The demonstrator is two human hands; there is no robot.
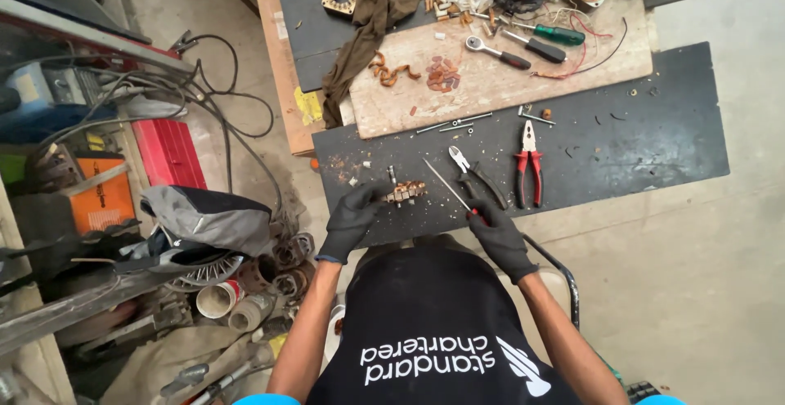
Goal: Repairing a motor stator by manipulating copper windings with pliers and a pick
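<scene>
Risk of slipping: left hand (353, 219) closed around small copper-wound part (406, 192) on black bench mat (654, 139), right hand (499, 237) gripping thin screwdriver (448, 186) aimed at it; could skid into glove, given red pliers (528, 164) nearby.

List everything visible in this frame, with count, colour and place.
Motor part: one, coppery, black mat, at left fingertips.
Screwdriver: one, thin metal shaft, in right hand.
Pliers: one, red handles, mat right.
Cutters: one, black handles, beside pliers.
Ratchet: one, steel, wooden board.
Green screwdriver: one, board top.
Rag: one, brown, board's left edge.
Red box: one, floor left.
Left hand: black glove, touching part.
Right hand: black glove, gripping screwdriver.
</scene>
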